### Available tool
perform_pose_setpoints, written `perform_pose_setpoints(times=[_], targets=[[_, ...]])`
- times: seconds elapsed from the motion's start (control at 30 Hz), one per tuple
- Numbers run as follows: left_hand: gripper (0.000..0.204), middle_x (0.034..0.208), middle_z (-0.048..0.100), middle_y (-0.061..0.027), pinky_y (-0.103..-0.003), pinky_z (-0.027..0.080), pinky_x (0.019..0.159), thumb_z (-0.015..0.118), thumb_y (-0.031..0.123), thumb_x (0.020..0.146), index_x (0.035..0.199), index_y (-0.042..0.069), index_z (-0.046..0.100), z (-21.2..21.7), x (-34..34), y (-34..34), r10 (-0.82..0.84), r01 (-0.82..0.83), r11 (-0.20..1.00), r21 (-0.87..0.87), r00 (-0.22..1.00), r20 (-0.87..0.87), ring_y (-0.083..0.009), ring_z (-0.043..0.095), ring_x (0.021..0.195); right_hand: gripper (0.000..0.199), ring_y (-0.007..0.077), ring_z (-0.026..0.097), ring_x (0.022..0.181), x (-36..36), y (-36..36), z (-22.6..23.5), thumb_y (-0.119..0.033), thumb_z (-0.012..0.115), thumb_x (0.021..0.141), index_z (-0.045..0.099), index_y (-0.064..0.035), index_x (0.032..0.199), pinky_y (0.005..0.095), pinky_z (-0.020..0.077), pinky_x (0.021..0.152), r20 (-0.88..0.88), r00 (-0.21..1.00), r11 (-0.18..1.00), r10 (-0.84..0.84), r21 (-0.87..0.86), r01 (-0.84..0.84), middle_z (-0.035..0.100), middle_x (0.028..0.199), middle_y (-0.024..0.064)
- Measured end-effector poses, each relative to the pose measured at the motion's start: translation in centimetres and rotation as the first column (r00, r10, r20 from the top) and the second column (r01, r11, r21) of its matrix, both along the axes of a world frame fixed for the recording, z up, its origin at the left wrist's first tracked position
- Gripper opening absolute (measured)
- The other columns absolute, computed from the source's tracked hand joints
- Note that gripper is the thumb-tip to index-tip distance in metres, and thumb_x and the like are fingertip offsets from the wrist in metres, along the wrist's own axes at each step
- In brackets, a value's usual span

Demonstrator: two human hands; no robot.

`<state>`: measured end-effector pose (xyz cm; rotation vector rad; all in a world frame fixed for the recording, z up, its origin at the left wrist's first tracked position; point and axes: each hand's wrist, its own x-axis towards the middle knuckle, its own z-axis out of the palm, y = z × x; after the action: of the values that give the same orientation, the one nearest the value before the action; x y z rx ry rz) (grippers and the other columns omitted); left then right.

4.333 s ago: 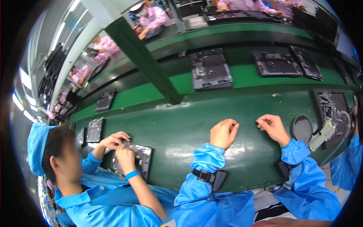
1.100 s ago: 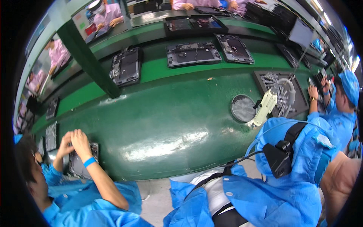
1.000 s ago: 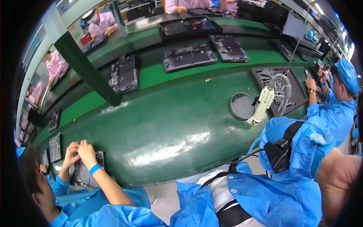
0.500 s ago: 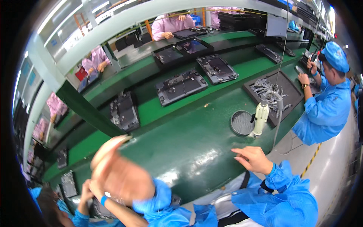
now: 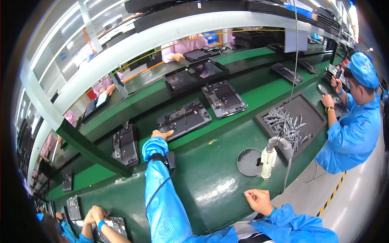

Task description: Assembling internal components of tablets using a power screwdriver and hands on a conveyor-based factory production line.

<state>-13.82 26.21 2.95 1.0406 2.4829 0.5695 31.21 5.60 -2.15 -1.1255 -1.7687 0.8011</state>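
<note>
My left hand reaches across the bench to the near left corner of an opened tablet. The thumb lies along the tablet's edge; the other fingers are mostly hidden, apparently closed round the corner. Over the bench's front edge, my right hand is closed, its fingertips drawn together. Whatever they hold, if anything, cannot be made out. Nearest to it are a white-bodied tool with a grey hose and a round, dark mesh-like dish.
A dark tray of grey strip-like parts stands at the right. More opened tablets line the green bench. A post rises at the left. Co-workers in blue work on both sides; others in pink sit across the line.
My left hand has moved from the near left, where it was blurred, forward to the tablet's corner. The right hand remains near the bench edge, fingers more curled. The whole view has shifted.
</note>
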Motion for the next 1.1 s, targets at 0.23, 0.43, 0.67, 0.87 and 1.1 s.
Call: perform_pose_setpoints(times=[0.23, 0.43, 0.67, 0.87, 1.1], targets=[[0.074, 0.107, 0.062, -0.0132, -0.038, 0.045, 0.077, 0.082, 0.043, 0.061, 0.111, -0.005, 0.057, 3.7, 4.1, -3.9, 0.15, -0.233, 0.96, 0.157, 0.899, 0.412, -0.0254, 0.058, 0.093, 0.008, 0.006, 0.051, 0.045, 0.8, 1.7, 0.8, -0.008, 0.068, 0.08, 0.068, 0.0004, 0.083, 0.0224, 0.0392, 0.042, -0.111, 0.982, 0.982, 0.154, -0.095, -0.164, 0.061, 0.058, 0.0059], [0.032, 0.079, 0.06, -0.0042, -0.032, 0.045, 0.052, 0.072, 0.026, 0.076, 0.095, 0.006, 0.056, -0.4, 7.6, -15.2, -0.011, -0.529, 0.77, 0.356, 0.547, 0.837, -0.0178, 0.056, 0.064, 0.008, 0.0042, 0.047, 0.047, 1.5, 0.9, 0.8, -0.007, 0.068, 0.08, 0.068, 0.0004, 0.082, 0.0212, 0.0364, 0.043, -0.158, 0.971, 0.976, 0.18, -0.096, -0.196, 0.059, 0.059, 0.0039], [0.032, 0.121, 0.054, -0.0202, -0.035, 0.052, 0.081, 0.053, 0.025, 0.093, 0.114, 0.001, 0.05, -2.0, 23.4, -27.4, -0.232, -0.329, 0.911, 0.247, 0.085, 0.969, -0.0315, 0.061, 0.1, 0.023, 0.0061, 0.056, 0.062, 0.0, 1.8, 0.2, -0.01, 0.067, 0.082, 0.064, 0.0003, 0.102, 0.0224, 0.0446, 0.051, -0.186, 0.935, 0.908, 0.303, -0.241, -0.343, 0.064, 0.075, 0.0066], [0.031, 0.108, 0.062, -0.0156, -0.03, 0.052, 0.076, 0.055, 0.015, 0.092, 0.118, 0.0, 0.049, -0.6, 25.0, -29.1, -0.338, 0.086, 0.941, 0.328, 0.152, 0.929, -0.02, 0.063, 0.088, 0.037, 0.0187, 0.061, 0.063, -3.2, 2.7, 4.4, -0.017, 0.067, 0.079, 0.058, -0.0044, 0.112, 0.0321, 0.0477, 0.056, -0.068, 0.951, 0.934, 0.301, -0.181, -0.308, 0.058, 0.102, 0.0114], [0.012, 0.068, 0.057, -0.0001, -0.02, 0.039, 0.053, 0.061, 0.01, 0.088, 0.087, -0.002, 0.06, 0.4, 14.7, -26.7, -0.159, 0.027, 0.729, 0.684, 0.978, 0.131, -0.0043, 0.048, 0.06, 0.023, 0.0291, 0.06, 0.075, -7.9, 4.3, 5.7, -0.013, 0.068, 0.076, 0.064, -0.006, 0.098, 0.0379, 0.0485, 0.067, 0.258, 0.872, 0.888, 0.417, 0.09, -0.451, 0.058, 0.1, 0.0081]])
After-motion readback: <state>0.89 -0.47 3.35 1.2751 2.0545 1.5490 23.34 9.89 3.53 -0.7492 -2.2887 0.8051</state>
